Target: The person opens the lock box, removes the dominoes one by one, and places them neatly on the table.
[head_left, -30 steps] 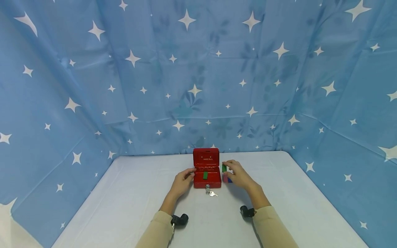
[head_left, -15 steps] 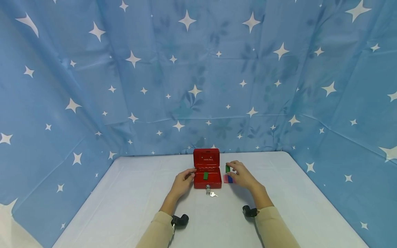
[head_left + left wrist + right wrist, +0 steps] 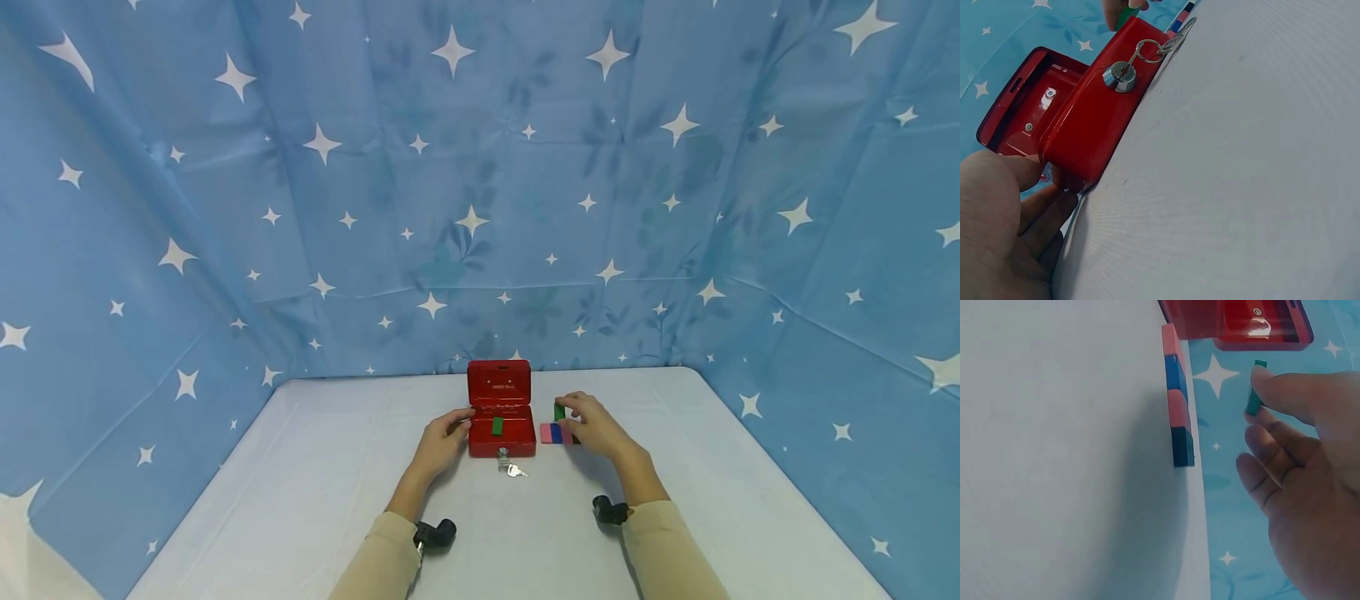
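A red cash box [image 3: 502, 448] stands with its lid up, a green block [image 3: 497, 426] lying inside. My left hand [image 3: 438, 442] rests against the box's left side, thumb and fingertips at its wall and corner. To the right of the box, my right hand [image 3: 600, 429] pinches another green block [image 3: 1257, 387] upright between thumb and fingers. That block is raised above the table, just behind a short row of coloured blocks. The row runs from a pink block [image 3: 545, 433] through a blue block [image 3: 556, 433] and a second pink block [image 3: 1178, 408] to a dark block [image 3: 1182, 446].
Keys [image 3: 516, 470] hang on a ring from the lock [image 3: 1120, 76] on the front of the box and reach the white table [image 3: 517, 542]. A blue curtain [image 3: 480, 167] with white stars rises behind the table and along both sides.
My right hand has moved rightward, away from the box, still pinching the green block. More of the coloured row shows now. The left hand stays at the box.
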`<state>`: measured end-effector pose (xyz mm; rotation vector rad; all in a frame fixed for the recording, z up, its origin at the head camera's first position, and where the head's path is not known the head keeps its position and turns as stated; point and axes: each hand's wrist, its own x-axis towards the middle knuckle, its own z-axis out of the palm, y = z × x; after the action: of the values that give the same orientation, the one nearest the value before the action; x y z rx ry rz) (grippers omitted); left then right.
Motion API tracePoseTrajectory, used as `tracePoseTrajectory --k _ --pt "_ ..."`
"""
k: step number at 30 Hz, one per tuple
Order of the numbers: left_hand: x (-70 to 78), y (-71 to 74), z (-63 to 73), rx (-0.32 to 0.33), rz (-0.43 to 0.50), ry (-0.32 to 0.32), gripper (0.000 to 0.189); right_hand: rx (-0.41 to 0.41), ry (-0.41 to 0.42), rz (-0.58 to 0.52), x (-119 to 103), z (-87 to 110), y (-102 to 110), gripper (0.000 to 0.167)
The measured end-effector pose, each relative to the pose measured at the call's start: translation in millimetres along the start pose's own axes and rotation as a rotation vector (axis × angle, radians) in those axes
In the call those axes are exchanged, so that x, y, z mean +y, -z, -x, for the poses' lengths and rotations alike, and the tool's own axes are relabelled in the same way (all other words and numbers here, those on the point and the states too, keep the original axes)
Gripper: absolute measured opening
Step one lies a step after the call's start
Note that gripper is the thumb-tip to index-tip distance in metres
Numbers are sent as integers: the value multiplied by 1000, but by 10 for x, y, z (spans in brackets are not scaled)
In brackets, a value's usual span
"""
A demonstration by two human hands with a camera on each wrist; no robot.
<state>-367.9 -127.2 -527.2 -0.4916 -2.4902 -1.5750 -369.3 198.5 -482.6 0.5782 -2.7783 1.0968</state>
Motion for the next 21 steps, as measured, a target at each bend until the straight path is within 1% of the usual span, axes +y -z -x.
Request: tracePoseTrajectory --k 6,11,21 --pt "-26 -3 -5 6 -7 -8 31 -16 -29 4 40 6 10 44" --pt "-39 -9 -9 5 -16 4 32 -24 -41 11 53 24 34 43" --pt "-28 0 -5 -2 -8 5 33 -46 -83 26 62 53 73 42"
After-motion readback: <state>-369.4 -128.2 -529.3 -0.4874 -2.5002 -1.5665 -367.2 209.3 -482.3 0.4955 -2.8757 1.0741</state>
